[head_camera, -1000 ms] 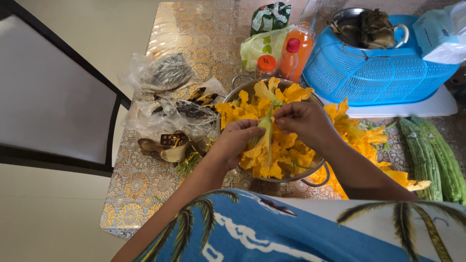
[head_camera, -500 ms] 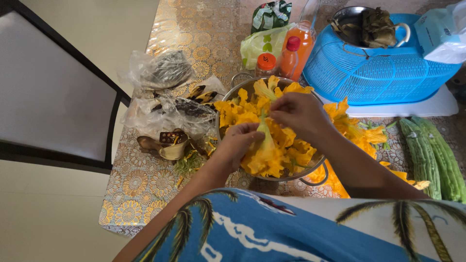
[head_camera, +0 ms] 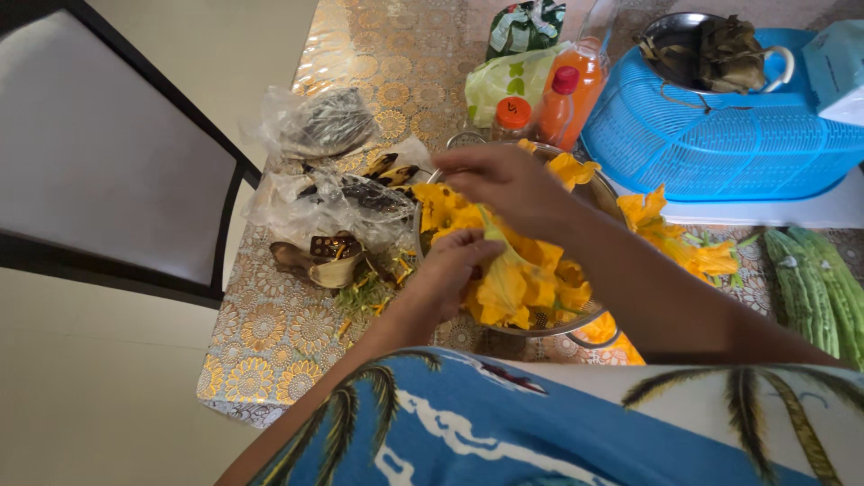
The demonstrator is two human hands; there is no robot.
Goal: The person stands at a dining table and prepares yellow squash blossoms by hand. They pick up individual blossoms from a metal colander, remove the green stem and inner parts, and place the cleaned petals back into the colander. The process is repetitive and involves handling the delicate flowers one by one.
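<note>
Two hands: both at work over one metal bowl, listed below from near to far.
Sleeve (head_camera: 558,423): soft blue cloth with a white and dark green palm-leaf pattern, nearest the camera.
Left hand (head_camera: 450,274): fingers curled together and pinched on the base of a yellow blossom (head_camera: 506,286) at the bowl's near edge.
Yellow blossom: thin, crumpled petals with a pale green stem end, held just above the heap in the bowl.
Right hand (head_camera: 508,184): over the middle of the bowl, fingertips drawn together on the upper end of the same blossom.
Metal bowl (head_camera: 589,319): round, shiny steel, with a loop handle at its near rim, filled with limp orange-yellow flowers.
Tablecloth (head_camera: 270,333): glossy plastic sheet, printed with gold round floral medallions.
Trimmings (head_camera: 364,292): green and yellow scraps scattered left of the bowl.
Plastic bags (head_camera: 315,193): clear, wrinkled film over dark contents, left of the bowl.
Loose flowers (head_camera: 684,243): more orange blossoms lying on the table, right of the bowl.
Ridged gourds (head_camera: 814,283): long, green, bumpy-skinned, at the right edge.
Bottles (head_camera: 562,94): two with orange and red caps, one tall with orange liquid, just behind the bowl.
Blue basket (head_camera: 720,144): slatted plastic, rounded, far right.
Steel pot (head_camera: 720,49): in the basket, holding dark olive leaf-wrapped bundles.
Chair (head_camera: 99,162): black frame, pale grey seat, at the left beside the table.
</note>
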